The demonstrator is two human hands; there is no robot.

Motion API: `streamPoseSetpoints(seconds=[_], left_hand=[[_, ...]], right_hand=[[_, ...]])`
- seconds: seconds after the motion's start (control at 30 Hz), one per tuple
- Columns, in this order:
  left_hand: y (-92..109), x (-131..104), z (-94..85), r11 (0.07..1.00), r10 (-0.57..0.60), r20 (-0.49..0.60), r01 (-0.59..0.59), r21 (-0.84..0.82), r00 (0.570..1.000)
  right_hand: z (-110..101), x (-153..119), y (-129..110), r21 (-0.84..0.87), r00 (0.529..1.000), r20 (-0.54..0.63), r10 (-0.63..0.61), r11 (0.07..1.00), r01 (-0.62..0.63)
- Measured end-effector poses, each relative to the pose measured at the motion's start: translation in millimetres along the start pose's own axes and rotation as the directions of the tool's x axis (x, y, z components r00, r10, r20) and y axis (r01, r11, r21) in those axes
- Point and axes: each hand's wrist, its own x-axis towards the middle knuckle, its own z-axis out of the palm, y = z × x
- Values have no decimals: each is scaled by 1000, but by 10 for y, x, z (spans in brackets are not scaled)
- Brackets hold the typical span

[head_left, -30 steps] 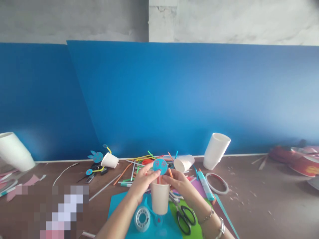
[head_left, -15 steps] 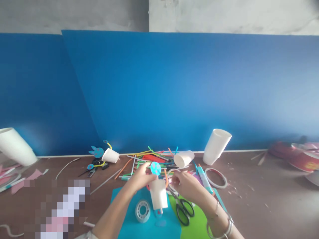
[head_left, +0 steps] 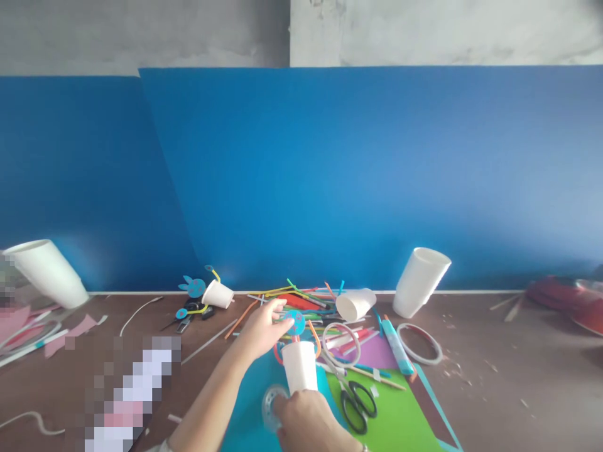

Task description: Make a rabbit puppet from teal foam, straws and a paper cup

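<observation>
A white paper cup [head_left: 300,367] is at the middle, over blue paper [head_left: 247,414]. Bent orange and red straws stick out at its rim, and a blue paper disc [head_left: 296,322] with pink marks rises above it. My left hand [head_left: 264,329] is beside the disc, fingers apart, its thumb at the disc's edge. Curled at the cup's lower end is my right hand [head_left: 308,414]; its fingertips are hidden, so what it grips cannot be made out. It partly covers a blurred tape roll [head_left: 274,407]. Black-handled scissors [head_left: 360,405] lie to the right on green paper [head_left: 396,408].
Many coloured straws [head_left: 301,295] are heaped along the blue panel [head_left: 330,182]. A tipped cup [head_left: 355,304], a tall white cup [head_left: 421,282], tape rings [head_left: 419,343] and a blue tube [head_left: 396,345] are at right. At left is another cup [head_left: 218,294] with a blue paper rabbit head [head_left: 193,287].
My right hand has come down and left from beside the straws to the cup's lower end. My left thumb has lifted towards the disc's edge. The view has shifted slightly left.
</observation>
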Motion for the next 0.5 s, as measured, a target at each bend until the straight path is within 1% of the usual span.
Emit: streamPoseSetpoints(seconds=[0.03,0.07,0.1,0.13,0.17,0.23,0.27,0.3,0.33,0.37,0.4,0.43,0.47,0.5], left_hand=[[14,9,-19,1000,19,-26,-19,-8,999],[26,19,-39,999,36,-48,-37,-19,998],[35,29,-59,998,52,-65,-54,-30,997],[39,38,-75,997,65,-75,-69,-41,995],[39,45,-87,996,76,-80,-80,-50,994],[35,52,-96,994,91,-74,-95,-59,993],[34,51,-93,993,95,-63,-99,-59,993],[37,45,-89,993,98,-51,-101,-61,994],[44,35,-83,993,100,-38,-102,-58,994],[57,21,-78,994,103,-26,-104,-45,994],[75,4,-74,994,106,-14,-106,-19,994],[97,-17,-71,993,112,6,-112,20,994],[121,-40,-68,990,120,42,-122,63,992],[146,-64,-64,986,124,89,-133,100,988]], right_hand=[[2,1,51,135,998,-47,-47,989,53],[-19,-6,109,296,993,-95,-73,950,99],[-63,-18,172,471,991,-110,-74,874,117],[-127,-32,237,623,996,-54,-75,777,93],[-206,-45,304,715,998,-32,-55,697,61],[-384,-65,447,805,993,-120,-10,584,103],[-470,-75,523,822,987,-157,20,557,119],[-547,-86,601,823,980,-190,60,554,126],[-612,-101,678,804,968,-235,93,578,140],[-664,-122,753,763,956,-265,128,634,127],[-702,-149,821,691,947,-282,157,717,87],[-726,-181,880,581,936,-302,180,813,31],[-738,-217,928,459,925,-321,201,888,-33],[-736,-252,962,346,922,-328,208,934,-87]])
